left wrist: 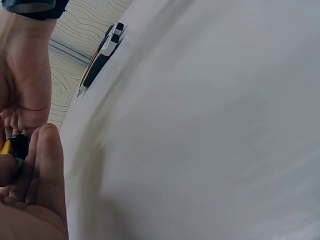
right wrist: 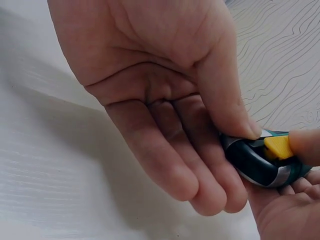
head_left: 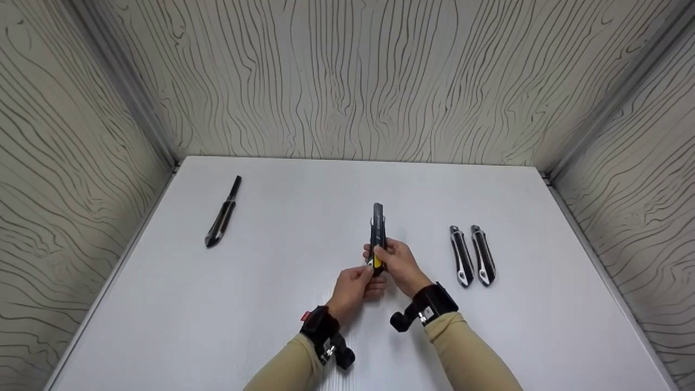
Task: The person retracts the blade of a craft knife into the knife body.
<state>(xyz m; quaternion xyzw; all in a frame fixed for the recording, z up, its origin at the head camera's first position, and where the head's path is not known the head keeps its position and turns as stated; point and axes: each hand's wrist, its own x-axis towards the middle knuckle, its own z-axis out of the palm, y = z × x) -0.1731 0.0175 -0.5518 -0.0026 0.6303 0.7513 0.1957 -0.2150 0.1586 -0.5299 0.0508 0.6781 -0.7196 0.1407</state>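
Note:
Near the middle of the table, both hands hold a utility knife [head_left: 378, 231], its dark end pointing away from the person. My right hand [head_left: 404, 265] grips the body from the right, its thumb by the yellow slider [head_left: 378, 262]. From the left, my left hand [head_left: 350, 290] pinches the butt end, its thumb on top and fingers beneath. Close up in the right wrist view, the left thumb presses the edge of the black, silver and green handle [right wrist: 252, 162], while the right thumb touches the yellow slider [right wrist: 278, 147]. Hands cover part of the handle.
Right of the hands, two similar utility knives [head_left: 461, 258] [head_left: 483, 256] lie side by side. Another knife [head_left: 221, 220], with a long dark blade part extended, lies at the far left. Wood-grain-patterned walls [head_left: 347, 81] enclose the white table [head_left: 282, 217] at the back and sides.

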